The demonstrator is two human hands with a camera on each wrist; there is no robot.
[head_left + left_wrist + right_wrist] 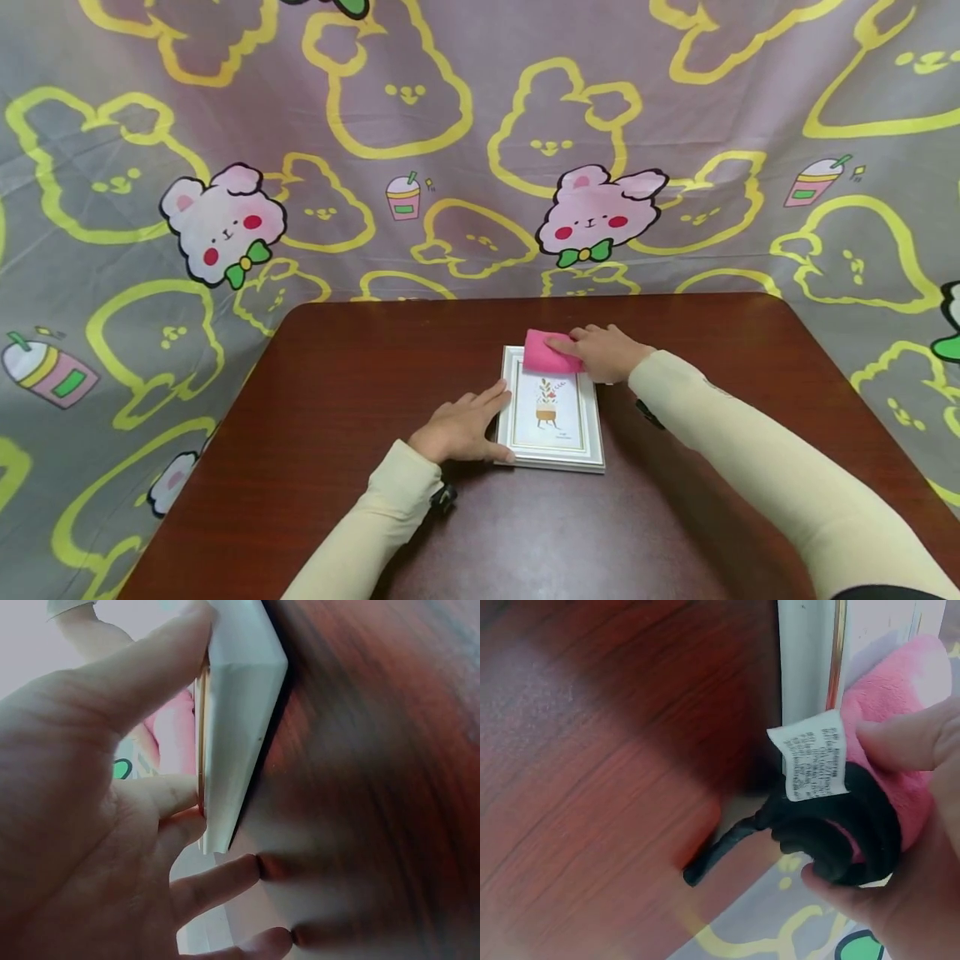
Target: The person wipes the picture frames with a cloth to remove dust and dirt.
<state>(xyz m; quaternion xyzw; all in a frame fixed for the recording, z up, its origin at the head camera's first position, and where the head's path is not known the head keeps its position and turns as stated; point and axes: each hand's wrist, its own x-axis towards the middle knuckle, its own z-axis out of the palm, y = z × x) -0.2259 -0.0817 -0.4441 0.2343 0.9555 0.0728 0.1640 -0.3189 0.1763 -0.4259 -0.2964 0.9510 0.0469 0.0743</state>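
Note:
A white picture frame lies flat on the table, showing a print of a potted plant. My left hand touches its left side with extended, spread fingers, the thumb at the near left corner. In the left wrist view, two fingertips meet the frame's side while two others rest on the tabletop. On the frame's far end, my right hand grips a folded pink cloth. The right wrist view shows black trim and a white printed label at the cloth, beside the thumb.
The dark reddish-brown wooden table has rounded far corners. Behind it hangs a grey patterned curtain with yellow outlines and cartoon rabbits. Small black devices sit under both wrists.

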